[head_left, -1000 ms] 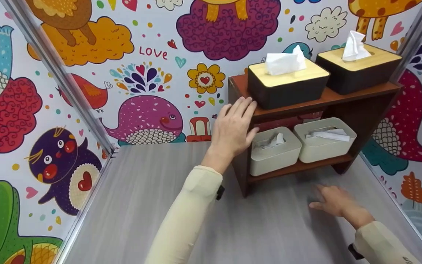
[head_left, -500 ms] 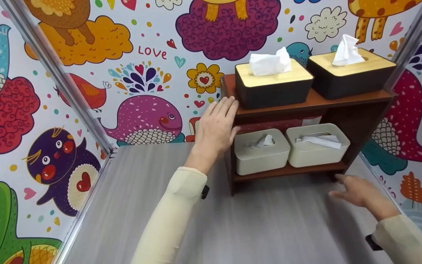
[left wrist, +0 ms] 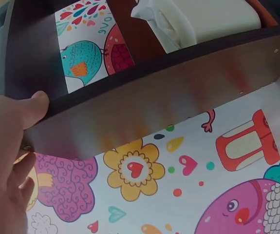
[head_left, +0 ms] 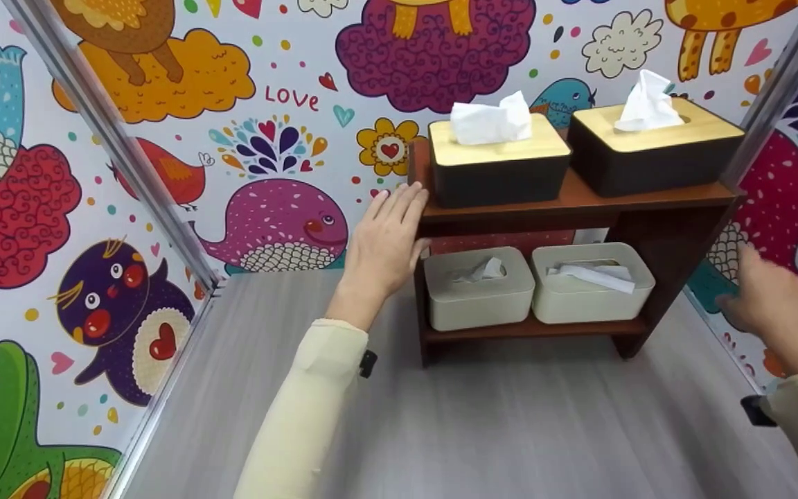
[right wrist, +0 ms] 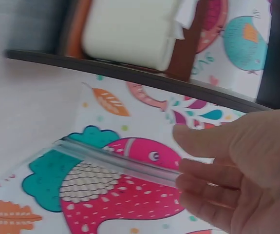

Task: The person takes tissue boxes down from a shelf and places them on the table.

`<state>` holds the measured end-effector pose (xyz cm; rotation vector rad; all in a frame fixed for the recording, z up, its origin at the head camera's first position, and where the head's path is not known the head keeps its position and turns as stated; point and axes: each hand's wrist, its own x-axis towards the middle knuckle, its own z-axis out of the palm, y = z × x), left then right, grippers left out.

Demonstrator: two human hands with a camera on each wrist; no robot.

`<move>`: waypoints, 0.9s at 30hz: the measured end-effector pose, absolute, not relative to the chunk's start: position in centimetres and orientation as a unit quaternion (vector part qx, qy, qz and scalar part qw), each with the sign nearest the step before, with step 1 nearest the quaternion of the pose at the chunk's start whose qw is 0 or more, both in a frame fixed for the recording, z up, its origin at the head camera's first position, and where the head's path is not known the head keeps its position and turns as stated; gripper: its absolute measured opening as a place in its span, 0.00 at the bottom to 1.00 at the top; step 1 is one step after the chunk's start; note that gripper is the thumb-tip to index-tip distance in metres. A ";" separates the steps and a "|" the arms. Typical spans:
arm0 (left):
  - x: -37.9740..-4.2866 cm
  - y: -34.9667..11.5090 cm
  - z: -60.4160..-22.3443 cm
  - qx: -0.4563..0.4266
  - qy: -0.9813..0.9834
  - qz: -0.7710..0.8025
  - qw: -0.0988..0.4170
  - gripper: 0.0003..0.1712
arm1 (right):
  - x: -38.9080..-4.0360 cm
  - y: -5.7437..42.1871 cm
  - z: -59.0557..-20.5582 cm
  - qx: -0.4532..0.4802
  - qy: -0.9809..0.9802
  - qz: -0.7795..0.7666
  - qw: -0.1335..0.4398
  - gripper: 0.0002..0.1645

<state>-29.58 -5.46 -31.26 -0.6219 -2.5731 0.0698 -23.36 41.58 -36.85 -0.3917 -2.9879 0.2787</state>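
My left hand (head_left: pixel 382 242) holds the upper left front corner of a small brown wooden shelf (head_left: pixel 503 220). In the left wrist view, the thumb (left wrist: pixel 36 108) lies on the panel's front edge and the other fingers are on its outer side. My right hand (head_left: pixel 780 312) hangs in the air right of the shelf, blurred, apart from it and holding nothing. Two black tissue boxes with wood-coloured lids, the left one (head_left: pixel 499 180) and the right one (head_left: pixel 655 166), stand on top. Below sit two cream tissue boxes, left (head_left: pixel 482 305) and right (head_left: pixel 593 305).
The shelf stands on a grey wood-grain table (head_left: pixel 288 388). Cartoon-printed walls (head_left: pixel 302 55) rise at the back and both sides, with metal corner posts (head_left: pixel 108 138) between them. The shelf's right end is close to the right wall.
The shelf, with its tissue boxes, has shifted left and turned somewhat, together with my left hand. My right hand has moved right and up from the table in front of the shelf.
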 end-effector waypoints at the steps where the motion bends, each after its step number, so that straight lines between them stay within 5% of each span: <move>1: -29.6 -5.6 -31.3 -0.228 -0.942 0.025 0.246 0.38 | -23.6 41.3 -36.3 -0.131 -0.983 0.103 0.072 0.55; 6: -29.5 -6.4 -31.4 -0.227 -0.942 0.016 0.248 0.38 | -24.7 39.8 -34.0 -0.123 -0.971 0.149 0.138 0.64; 13: -29.6 -7.4 -31.8 -0.229 -0.935 0.015 0.271 0.37 | -25.1 38.2 -33.1 -0.070 -0.965 0.127 0.218 0.64; 27: -29.6 -10.2 -32.1 -0.218 -0.929 -0.008 0.298 0.36 | -25.1 35.7 -32.7 0.046 -0.959 0.092 0.266 0.66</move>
